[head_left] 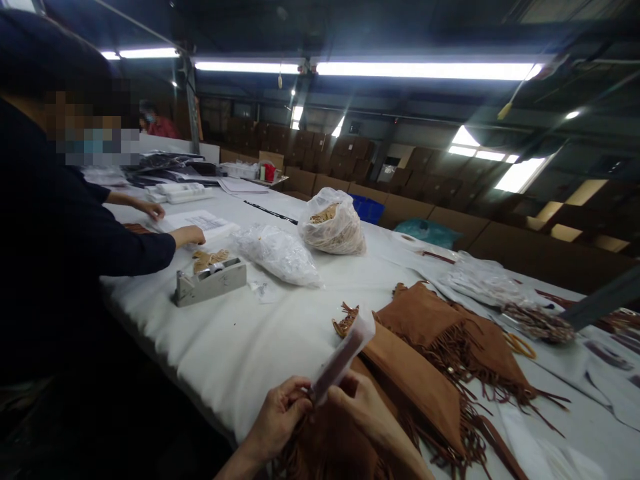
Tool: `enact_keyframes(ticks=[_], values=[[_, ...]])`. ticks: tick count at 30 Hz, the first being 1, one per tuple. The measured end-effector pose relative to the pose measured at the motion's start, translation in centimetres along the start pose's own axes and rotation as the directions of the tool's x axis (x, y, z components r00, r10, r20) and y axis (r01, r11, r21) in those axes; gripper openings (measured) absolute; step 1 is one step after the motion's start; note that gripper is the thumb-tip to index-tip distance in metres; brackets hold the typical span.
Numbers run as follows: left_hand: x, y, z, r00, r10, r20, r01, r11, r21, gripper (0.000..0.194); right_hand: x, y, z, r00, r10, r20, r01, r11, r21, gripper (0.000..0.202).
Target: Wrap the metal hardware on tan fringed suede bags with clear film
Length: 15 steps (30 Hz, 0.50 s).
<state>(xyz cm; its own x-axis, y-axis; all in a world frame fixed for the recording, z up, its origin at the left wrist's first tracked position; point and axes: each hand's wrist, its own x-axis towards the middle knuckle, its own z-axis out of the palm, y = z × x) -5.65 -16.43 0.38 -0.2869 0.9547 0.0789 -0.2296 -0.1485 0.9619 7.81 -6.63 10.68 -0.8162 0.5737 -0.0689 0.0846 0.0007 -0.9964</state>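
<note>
Left hand (277,417) & right hand (367,403) both up in the near middle, over the tabletop (200,340). Left hand's fingers pinched tight on the low end of a wrapped strip (345,350); right hand's fingers curled nearly closed on its lower right edge, exact grip partly hidden. Strip = dark, thin, in translucent wrap, tilted w/ its top end far & right. Brown fringed pc (330,443) right under both hands, partly hidden by them.

Just right: a brown fringed bag (415,377), w/ a 2nd fringed bag (445,327) beside it on the far side. Further right: yellow ring (520,345), twisted cord bundle (540,323), crumpled clear plastic (483,280).

Left of the hands, farther off: grey tape dispenser (213,283) w/ tan string bundle (210,259) just behind, then clear plastic bag (277,253) & white sack (333,227) w/ tan stuff inside.

Far left: co-worker (125,247) in dark sleeves, hands at a white stack (200,223). Cardboard boxes (345,157) in far bkgd.
</note>
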Motion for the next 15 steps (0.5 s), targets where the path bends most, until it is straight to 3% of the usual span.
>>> enact_keyframes(ticks=[3, 10, 13, 14, 15], values=[[0.1, 0.3, 0.4, 1.0, -0.016, 0.021, 0.016, 1.0, 0.017, 0.028, 0.0, 0.4, 0.0, 0.995, -0.022, -0.099, 0.022, 1.0, 0.005, 0.029], [-0.3, 1.1, 0.8, 0.998, 0.043, -0.051, -0.034, 0.984, 0.174, 0.03, -0.5, 3.7, 1.8, 0.956, -0.039, -0.29, 0.013, 0.996, -0.091, 0.027], [-1.6, 1.7, 0.2, 0.947, 0.1, -0.305, -0.008, 0.957, 0.289, 0.035, -1.3, 4.8, 1.7, 0.908, -0.181, -0.377, 0.064, 0.951, -0.303, 0.028], [-2.3, 1.7, 0.1, 0.924, 0.029, -0.382, 0.069, 0.969, 0.239, 0.043, -1.7, 5.3, 1.8, 0.881, -0.285, -0.379, 0.113, 0.902, -0.416, 0.027], [-3.1, 1.6, -0.1, 0.909, -0.119, -0.4, 0.181, 0.976, 0.12, 0.053, -2.2, 5.7, 2.1, 0.855, -0.4, -0.332, 0.178, 0.825, -0.536, 0.027]])
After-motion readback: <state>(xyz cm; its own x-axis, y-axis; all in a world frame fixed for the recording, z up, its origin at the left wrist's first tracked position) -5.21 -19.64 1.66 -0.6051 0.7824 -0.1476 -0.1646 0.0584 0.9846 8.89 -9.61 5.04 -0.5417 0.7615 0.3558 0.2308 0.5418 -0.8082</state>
